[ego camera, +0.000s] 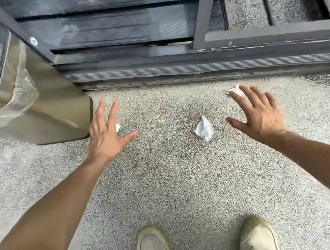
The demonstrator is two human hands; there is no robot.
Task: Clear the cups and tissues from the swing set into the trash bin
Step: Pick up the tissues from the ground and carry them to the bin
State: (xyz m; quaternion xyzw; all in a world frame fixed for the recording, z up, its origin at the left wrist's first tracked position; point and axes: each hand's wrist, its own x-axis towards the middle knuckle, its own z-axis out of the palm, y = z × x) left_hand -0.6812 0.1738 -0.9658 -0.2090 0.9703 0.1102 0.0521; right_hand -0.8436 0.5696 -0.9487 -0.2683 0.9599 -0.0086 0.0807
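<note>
A crumpled white tissue (203, 128) lies on the speckled floor between my two hands. My left hand (106, 132) hovers open, fingers spread, over a second tissue (117, 127) that is mostly hidden beneath it. My right hand (256, 111) is also open with fingers spread, its fingertips over a third tissue (234, 90) near the deck edge. The beige trash bin (37, 94), lined with a clear bag, stands at the left, just beside my left hand. No cups are in view.
A dark wooden deck (128, 36) runs across the back, raised by a step. Grey metal swing frame legs (204, 12) stand on it. My two shoes (203, 244) are at the bottom of the view on the pebbled floor.
</note>
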